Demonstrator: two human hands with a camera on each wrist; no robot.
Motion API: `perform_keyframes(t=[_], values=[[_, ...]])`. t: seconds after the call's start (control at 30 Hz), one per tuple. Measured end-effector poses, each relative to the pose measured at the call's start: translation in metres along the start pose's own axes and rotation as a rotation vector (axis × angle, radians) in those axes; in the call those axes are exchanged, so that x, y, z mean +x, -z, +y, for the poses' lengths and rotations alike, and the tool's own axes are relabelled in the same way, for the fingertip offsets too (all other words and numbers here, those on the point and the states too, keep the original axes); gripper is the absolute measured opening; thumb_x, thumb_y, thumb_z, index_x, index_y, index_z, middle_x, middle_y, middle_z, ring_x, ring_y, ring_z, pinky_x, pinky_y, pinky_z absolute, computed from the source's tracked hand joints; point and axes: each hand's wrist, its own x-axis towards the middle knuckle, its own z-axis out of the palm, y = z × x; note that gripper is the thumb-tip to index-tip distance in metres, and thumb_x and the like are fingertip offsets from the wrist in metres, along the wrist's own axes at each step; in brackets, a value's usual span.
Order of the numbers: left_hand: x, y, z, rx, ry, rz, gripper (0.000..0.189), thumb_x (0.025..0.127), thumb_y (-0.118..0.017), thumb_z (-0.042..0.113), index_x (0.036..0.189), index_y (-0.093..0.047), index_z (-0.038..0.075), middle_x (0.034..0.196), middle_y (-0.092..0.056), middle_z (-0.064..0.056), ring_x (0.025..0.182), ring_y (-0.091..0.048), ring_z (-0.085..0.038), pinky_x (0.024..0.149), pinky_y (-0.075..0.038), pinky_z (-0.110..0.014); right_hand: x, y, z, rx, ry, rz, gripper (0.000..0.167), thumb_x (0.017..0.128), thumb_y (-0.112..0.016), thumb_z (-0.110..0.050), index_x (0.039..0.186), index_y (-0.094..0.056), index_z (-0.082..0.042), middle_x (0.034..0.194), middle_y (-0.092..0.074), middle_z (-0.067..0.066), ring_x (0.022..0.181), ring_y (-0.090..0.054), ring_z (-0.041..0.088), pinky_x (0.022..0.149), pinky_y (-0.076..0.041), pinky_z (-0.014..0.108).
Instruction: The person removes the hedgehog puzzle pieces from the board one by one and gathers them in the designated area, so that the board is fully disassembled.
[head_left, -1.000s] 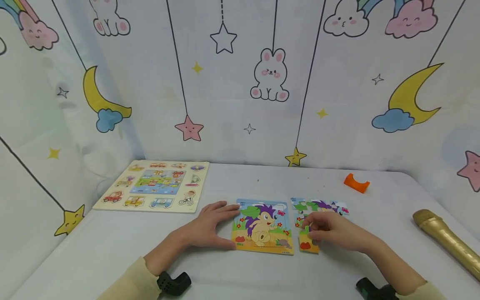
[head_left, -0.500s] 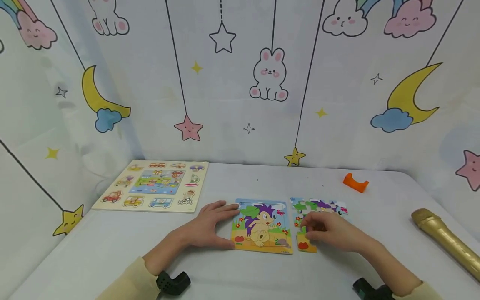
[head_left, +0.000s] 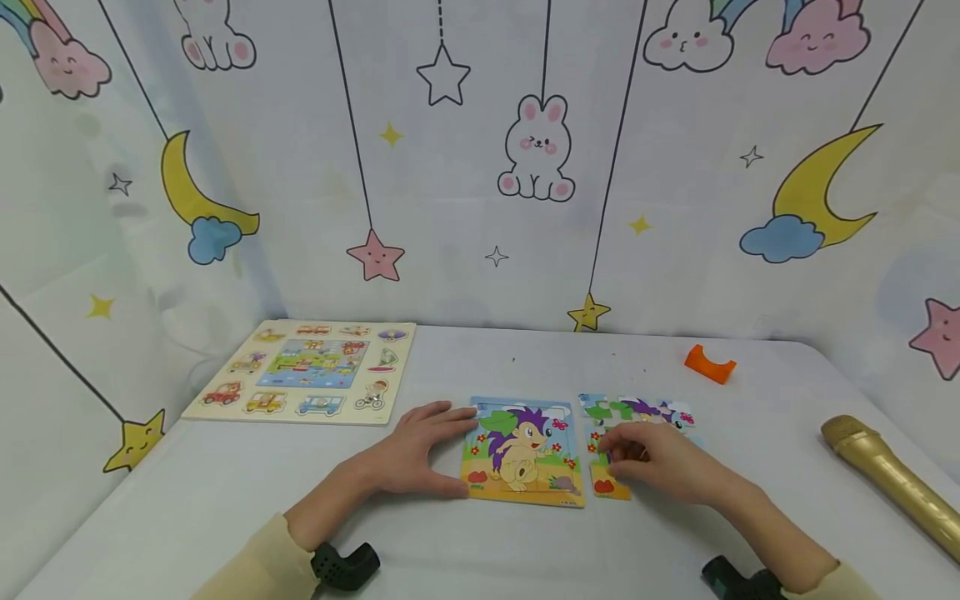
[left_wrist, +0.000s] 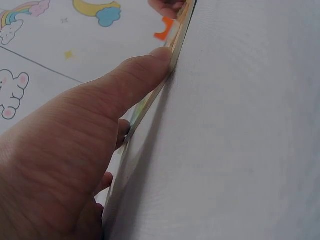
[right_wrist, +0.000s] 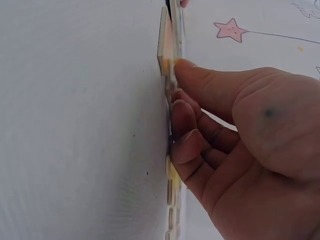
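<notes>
A hedgehog picture board (head_left: 517, 454) lies flat on the white table. My left hand (head_left: 420, 457) rests at its left side, fingers spread and fairly straight, the thumb (left_wrist: 145, 75) along its near edge. Right of the board, my right hand (head_left: 663, 467) pinches a yellow puzzle piece (head_left: 611, 485) with a red fruit print, its thumb (right_wrist: 200, 77) on the piece and its other fingers curled. In the right wrist view that piece stands a little tilted off the table. Joined hedgehog puzzle pieces (head_left: 622, 408) lie just beyond, partly hidden under the right hand.
A cream vehicle puzzle board (head_left: 300, 404) lies at the back left. An orange curved piece (head_left: 708, 364) sits at the back right, and a gold microphone (head_left: 892, 479) lies at the right edge. A printed cloth (head_left: 465, 183) rises behind the table.
My right hand has shifted the fruit piece slightly left and away from me, nearer the joined pieces; its green tab is now hidden by the fingers. My left hand stays on the board.
</notes>
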Motion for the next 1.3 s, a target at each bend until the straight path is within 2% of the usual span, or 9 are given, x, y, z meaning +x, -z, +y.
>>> perform_keyframes(t=[0.33, 0.8, 1.03, 1.3], values=[[-0.001, 0.001, 0.002, -0.006, 0.003, -0.004, 0.085, 0.080, -0.078, 0.056, 0.151, -0.050, 0.018, 0.159, -0.038, 0.006, 0.151, -0.017, -0.030, 0.117, -0.014, -0.060, 0.000, -0.003, 0.000, -0.011, -0.007, 0.017, 0.019, 0.091, -0.077, -0.015, 0.108, -0.069, -0.011, 0.088, -0.060, -0.006, 0.082, -0.057, 0.011, 0.071, -0.053, 0.024], [0.000, 0.001, 0.000, -0.009, 0.009, -0.003, 0.086, 0.080, -0.078, 0.057, 0.151, -0.049, 0.019, 0.160, -0.037, 0.007, 0.151, -0.016, -0.029, 0.116, -0.015, -0.061, 0.005, 0.001, -0.008, 0.016, -0.011, 0.030, 0.025, 0.092, -0.076, -0.020, 0.113, -0.068, -0.010, 0.089, -0.061, -0.004, 0.079, -0.059, 0.013, 0.069, -0.053, 0.024], [0.000, 0.000, -0.001, -0.004, 0.003, -0.004, 0.085, 0.080, -0.078, 0.057, 0.152, -0.049, 0.019, 0.160, -0.037, 0.008, 0.151, -0.016, -0.028, 0.116, -0.015, -0.060, 0.019, 0.000, -0.024, -0.009, 0.011, 0.033, 0.029, 0.093, -0.075, -0.026, 0.116, -0.069, -0.011, 0.098, -0.065, -0.006, 0.086, -0.061, 0.015, 0.070, -0.056, 0.026], [0.001, 0.000, -0.002, -0.009, 0.000, -0.002, 0.086, 0.080, -0.078, 0.057, 0.151, -0.050, 0.019, 0.160, -0.037, 0.008, 0.151, -0.016, -0.029, 0.117, -0.015, -0.060, 0.040, -0.014, -0.046, 0.051, 0.066, -0.023, 0.028, 0.093, -0.075, -0.022, 0.116, -0.067, -0.008, 0.102, -0.066, -0.002, 0.088, -0.062, 0.015, 0.073, -0.055, 0.027]])
